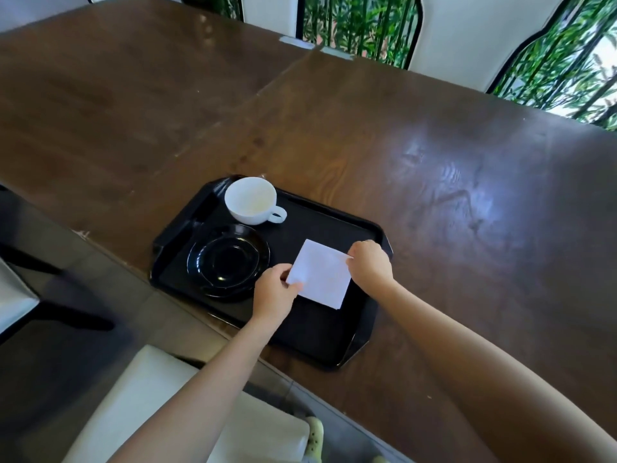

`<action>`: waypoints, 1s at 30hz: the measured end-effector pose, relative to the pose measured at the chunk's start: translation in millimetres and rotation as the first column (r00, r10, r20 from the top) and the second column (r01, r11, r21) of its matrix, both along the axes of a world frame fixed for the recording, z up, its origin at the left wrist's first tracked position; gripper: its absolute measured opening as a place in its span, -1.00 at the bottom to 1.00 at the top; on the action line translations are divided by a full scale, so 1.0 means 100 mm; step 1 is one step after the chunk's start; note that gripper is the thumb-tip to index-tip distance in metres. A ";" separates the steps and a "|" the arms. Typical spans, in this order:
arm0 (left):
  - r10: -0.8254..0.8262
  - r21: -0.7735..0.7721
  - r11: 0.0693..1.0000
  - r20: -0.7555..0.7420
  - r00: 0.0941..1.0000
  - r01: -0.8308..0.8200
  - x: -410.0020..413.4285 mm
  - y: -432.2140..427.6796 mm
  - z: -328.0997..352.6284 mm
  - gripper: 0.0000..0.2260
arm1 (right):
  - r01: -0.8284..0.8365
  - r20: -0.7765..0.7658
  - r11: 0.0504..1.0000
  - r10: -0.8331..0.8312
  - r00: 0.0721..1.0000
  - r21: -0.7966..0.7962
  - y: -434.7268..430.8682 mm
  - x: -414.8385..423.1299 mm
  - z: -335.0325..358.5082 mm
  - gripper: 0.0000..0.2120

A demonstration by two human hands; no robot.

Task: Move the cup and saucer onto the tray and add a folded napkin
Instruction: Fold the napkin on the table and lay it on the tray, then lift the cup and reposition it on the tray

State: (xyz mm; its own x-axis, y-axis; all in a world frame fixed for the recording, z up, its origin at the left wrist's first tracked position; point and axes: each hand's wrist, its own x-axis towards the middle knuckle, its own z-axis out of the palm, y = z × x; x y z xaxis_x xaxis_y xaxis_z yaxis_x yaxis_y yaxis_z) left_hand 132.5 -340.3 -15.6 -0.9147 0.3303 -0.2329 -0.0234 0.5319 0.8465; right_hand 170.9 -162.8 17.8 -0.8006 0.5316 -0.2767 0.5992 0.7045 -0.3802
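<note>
A black tray (334, 225) lies on the brown wooden table near its front edge. An empty white cup (251, 200) stands in the tray's far left corner, handle pointing right. A black saucer (228, 262) lies in front of the cup on the tray, apart from it. A white square napkin (320, 274) rests on the tray's right half. My left hand (275, 292) pinches the napkin's near left corner. My right hand (370, 262) pinches its far right corner.
The wooden table (434, 162) stretches far to the back and right. A white chair seat (160, 412) stands below the table's front edge. Another white chair edge (13, 295) shows at the left. Windows with bamboo line the back.
</note>
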 end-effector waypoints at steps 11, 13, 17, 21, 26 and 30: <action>-0.111 -0.123 0.988 -0.149 0.983 0.093 -0.02 0.01 -0.06 -0.75 | -0.157 0.142 0.952 0.123 0.982 0.263 -0.09 -0.01 -0.04 -0.86; -0.110 -0.117 0.989 -0.151 0.982 0.093 -0.02 0.01 -0.07 -0.76 | -0.175 0.149 0.944 0.137 0.979 0.281 -0.10 -0.01 -0.05 -0.84; -0.142 -0.136 0.984 -0.173 0.975 0.119 -0.01 0.00 -0.03 -0.74 | -0.163 0.152 0.946 0.123 0.981 0.282 -0.07 -0.02 -0.05 -0.82; -0.181 -0.239 0.962 -0.213 0.960 0.128 0.00 -0.03 0.05 -0.63 | -0.112 0.133 0.969 0.084 0.988 0.220 -0.06 -0.05 -0.03 -0.70; -0.093 -0.179 0.983 -0.334 0.938 0.034 -0.32 -0.19 0.36 -0.65 | -0.163 0.023 0.971 0.161 0.987 0.173 0.02 -0.26 0.12 -0.68; 0.018 -0.151 0.985 -0.394 0.919 -0.084 -0.98 -0.41 0.58 -0.60 | -0.258 -0.119 0.963 0.266 0.956 0.083 0.04 -0.54 0.23 -0.63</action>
